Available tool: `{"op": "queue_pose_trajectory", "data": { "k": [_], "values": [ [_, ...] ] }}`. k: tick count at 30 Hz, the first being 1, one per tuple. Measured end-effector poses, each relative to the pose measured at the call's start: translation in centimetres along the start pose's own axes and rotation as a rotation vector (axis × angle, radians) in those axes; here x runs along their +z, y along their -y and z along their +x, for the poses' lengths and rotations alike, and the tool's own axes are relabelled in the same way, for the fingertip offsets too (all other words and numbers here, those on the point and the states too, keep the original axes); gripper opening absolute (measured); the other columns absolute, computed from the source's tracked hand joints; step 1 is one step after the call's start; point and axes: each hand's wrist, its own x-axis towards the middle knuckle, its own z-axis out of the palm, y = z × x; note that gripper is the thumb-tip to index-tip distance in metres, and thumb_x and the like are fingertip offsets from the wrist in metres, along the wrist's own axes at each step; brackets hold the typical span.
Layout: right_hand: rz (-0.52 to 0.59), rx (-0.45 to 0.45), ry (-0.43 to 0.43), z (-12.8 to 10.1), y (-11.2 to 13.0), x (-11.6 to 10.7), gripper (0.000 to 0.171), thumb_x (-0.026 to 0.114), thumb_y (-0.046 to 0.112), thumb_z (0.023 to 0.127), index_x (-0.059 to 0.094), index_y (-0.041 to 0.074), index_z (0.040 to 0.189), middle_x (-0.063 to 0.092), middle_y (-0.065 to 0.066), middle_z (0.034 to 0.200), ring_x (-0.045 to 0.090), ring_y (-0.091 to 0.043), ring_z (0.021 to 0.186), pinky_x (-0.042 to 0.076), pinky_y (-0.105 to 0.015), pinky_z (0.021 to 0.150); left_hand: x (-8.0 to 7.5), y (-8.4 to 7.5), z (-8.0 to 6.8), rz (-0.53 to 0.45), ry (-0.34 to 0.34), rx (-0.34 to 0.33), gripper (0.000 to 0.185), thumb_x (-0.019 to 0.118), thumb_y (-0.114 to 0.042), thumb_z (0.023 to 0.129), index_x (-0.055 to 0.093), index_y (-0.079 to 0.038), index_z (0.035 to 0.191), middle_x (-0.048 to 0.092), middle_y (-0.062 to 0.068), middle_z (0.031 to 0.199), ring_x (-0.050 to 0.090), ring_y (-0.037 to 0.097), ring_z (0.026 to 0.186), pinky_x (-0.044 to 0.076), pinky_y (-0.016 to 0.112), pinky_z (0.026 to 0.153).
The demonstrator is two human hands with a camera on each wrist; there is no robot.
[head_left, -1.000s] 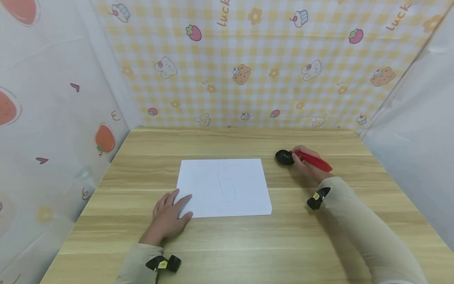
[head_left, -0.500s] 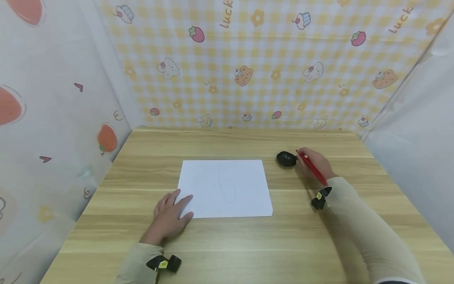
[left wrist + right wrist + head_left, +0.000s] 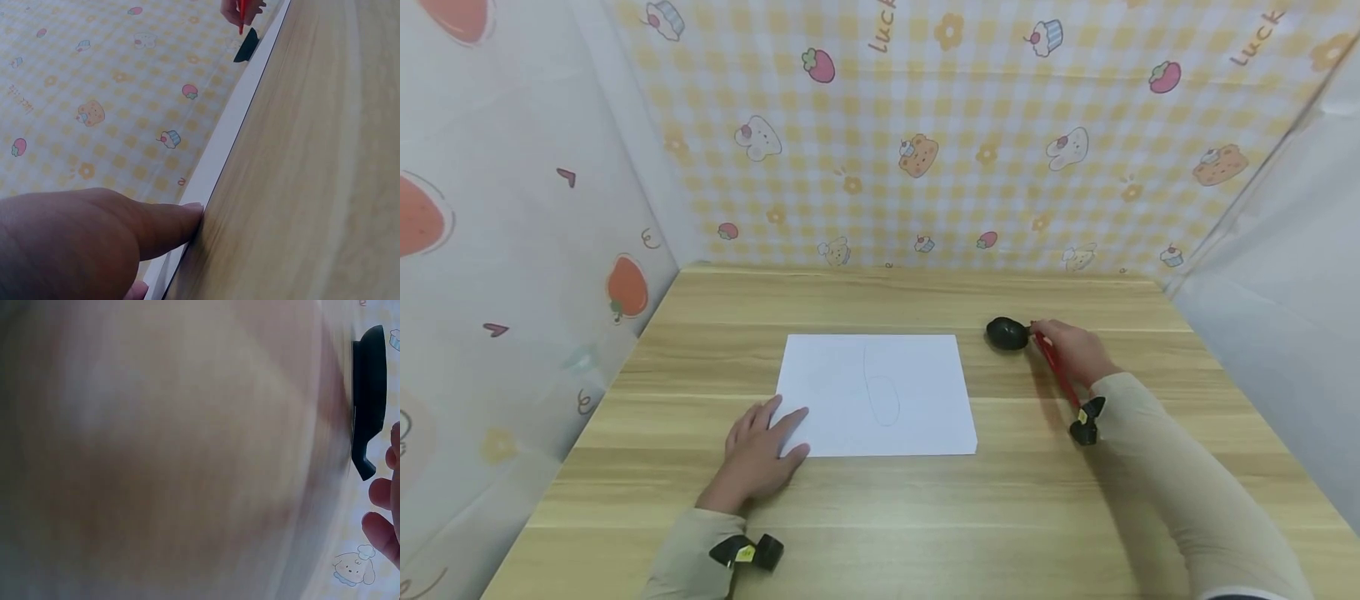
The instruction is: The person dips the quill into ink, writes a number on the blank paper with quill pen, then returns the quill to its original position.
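My left hand point(image 3: 756, 458) rests with spread fingers on the lower left corner of a white sheet of paper point(image 3: 827, 392). Thin grey lines on the sheet form a shape like a 6. In the left wrist view the thumb point(image 3: 165, 228) lies along the paper's edge. My right hand point(image 3: 1078, 354) holds a slim red pencil point(image 3: 1055, 367) that slants back toward the wrist. Just left of its fingertips lies a glossy black rounded thing point(image 3: 1007, 333) with a short handle, dome side up. In the right wrist view the fingers point(image 3: 380, 531) appear slightly apart from that handle.
The wooden table point(image 3: 880, 525) extends round the paper on all sides. A yellow checked cloth point(image 3: 880, 200) hangs at its back edge. White cloth walls point(image 3: 1285, 275) stand at the left and right. Each wrist carries a small black camera point(image 3: 1084, 421).
My right hand has drawn back slightly to the right from the black thing, and the red pencil has swung to point more toward the wrist. The left hand and paper stay put.
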Motion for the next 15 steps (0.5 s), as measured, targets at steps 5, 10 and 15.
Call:
{"op": "queue_pose_trajectory", "data": {
  "k": [5,10,15],
  "values": [
    [-0.013,0.007,0.048,0.18,-0.14,-0.04,0.039,0.065,-0.011,0.081,0.062,0.011,0.112,0.07,-0.011,0.098,0.068,-0.031,0.081,0.054,-0.052,0.061,0.07,-0.02,-0.08,-0.001,-0.005,0.006,0.053,0.06,-0.031,0.095,0.048,-0.015,0.144,0.02,0.025,0.155,0.009,0.051,0.139,0.006,0.068,0.106],
    [-0.013,-0.017,0.035,0.39,-0.12,0.02,0.029,0.071,-0.002,0.082,0.063,0.013,0.105,0.07,-0.01,0.088,0.068,-0.03,0.074,0.054,-0.049,0.054,0.13,0.0,-0.15,-0.007,-0.008,0.009,0.053,0.061,-0.03,0.094,0.049,-0.014,0.143,0.02,0.025,0.155,0.009,0.051,0.139,0.006,0.068,0.106],
    [-0.001,0.011,0.102,0.73,-0.12,-0.04,0.026,0.069,-0.002,0.084,0.064,0.013,0.106,0.07,-0.01,0.09,0.069,-0.03,0.079,0.055,-0.049,0.06,0.04,0.04,-0.13,-0.002,-0.009,0.006,0.053,0.061,-0.029,0.094,0.049,-0.014,0.143,0.02,0.025,0.155,0.009,0.05,0.139,0.006,0.068,0.106]
  ]
}}
